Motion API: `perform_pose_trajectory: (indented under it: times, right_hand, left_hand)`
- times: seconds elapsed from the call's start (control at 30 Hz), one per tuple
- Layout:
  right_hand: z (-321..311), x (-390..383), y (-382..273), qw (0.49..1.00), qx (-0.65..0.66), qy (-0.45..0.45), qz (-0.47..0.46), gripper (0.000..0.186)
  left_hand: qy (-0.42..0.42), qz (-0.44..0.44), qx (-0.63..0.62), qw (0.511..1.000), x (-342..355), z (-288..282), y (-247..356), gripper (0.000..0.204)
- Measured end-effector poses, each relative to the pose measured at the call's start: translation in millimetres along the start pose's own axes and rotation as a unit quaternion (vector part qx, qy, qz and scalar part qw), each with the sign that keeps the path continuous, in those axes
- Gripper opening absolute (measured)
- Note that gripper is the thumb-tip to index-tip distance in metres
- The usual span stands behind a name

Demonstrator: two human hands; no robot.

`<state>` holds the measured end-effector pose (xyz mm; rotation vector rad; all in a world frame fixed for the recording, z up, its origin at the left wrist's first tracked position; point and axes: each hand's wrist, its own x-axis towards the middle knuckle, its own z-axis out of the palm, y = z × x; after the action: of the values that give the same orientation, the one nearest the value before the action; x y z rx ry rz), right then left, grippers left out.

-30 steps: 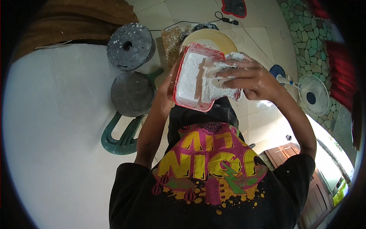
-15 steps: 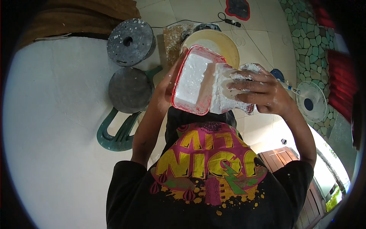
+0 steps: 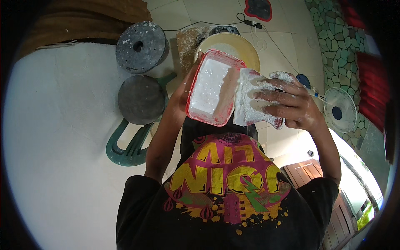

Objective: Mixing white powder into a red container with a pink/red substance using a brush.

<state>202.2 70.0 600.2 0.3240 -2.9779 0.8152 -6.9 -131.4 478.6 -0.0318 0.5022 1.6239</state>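
Observation:
My left hand (image 3: 191, 79) grips a red rectangular tub (image 3: 190, 104) by its left side, the fingers partly hidden behind it. White wet paste (image 3: 211, 83) covers the inside of the tub, which is tipped toward me. In my right hand (image 3: 291, 102) is a flat scraper-like plate (image 3: 248, 102), thickly coated in white paste. The fingers are closed over it and smeared white. The plate's left edge is close to the tub's right rim; whether they touch, I cannot tell.
Behind the tub stands a cream basin (image 3: 250, 52) with whitish liquid. To the left are a speckled dark drum (image 3: 146, 48) with a centre hole, a round dark seat (image 3: 141, 100) and a green plastic chair (image 3: 121, 152). A white fan (image 3: 339, 110) stands at right; a cable (image 3: 277, 50) crosses the tiled floor.
My right hand has drawn the plate slightly right and down, away from the tub's rim. The tub in my left hand has barely moved.

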Motion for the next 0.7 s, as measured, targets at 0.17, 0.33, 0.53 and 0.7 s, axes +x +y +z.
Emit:
perform_pose_trajectory:
  times: [0.17, 0.33, 0.53, 0.7]
  right_hand:
    - [-2, -1, -1, 1.0, -0.009, 0.009, 0.0, 0.027]
    - [-7, -3, -1, 1.0, -0.016, 0.026, -0.001, 0.024]
    - [-18, -5, 5, 0.997, 0.018, 0.08, -0.014, 0.017]
    - [19, 0, -19, 0.841, 0.368, 0.355, 0.174, 0.016]
  left_hand:
    - [-0.017, -0.008, -0.021, 1.0, 3, 1, 0, 0.059]
    - [-0.047, -0.021, -0.058, 0.997, 4, 5, 1, 0.059]
    - [-0.09, -0.059, -0.152, 0.983, 9, 9, 0, 0.059]
    - [0.07, -0.055, -0.065, 0.994, 38, -3, -11, 0.07]
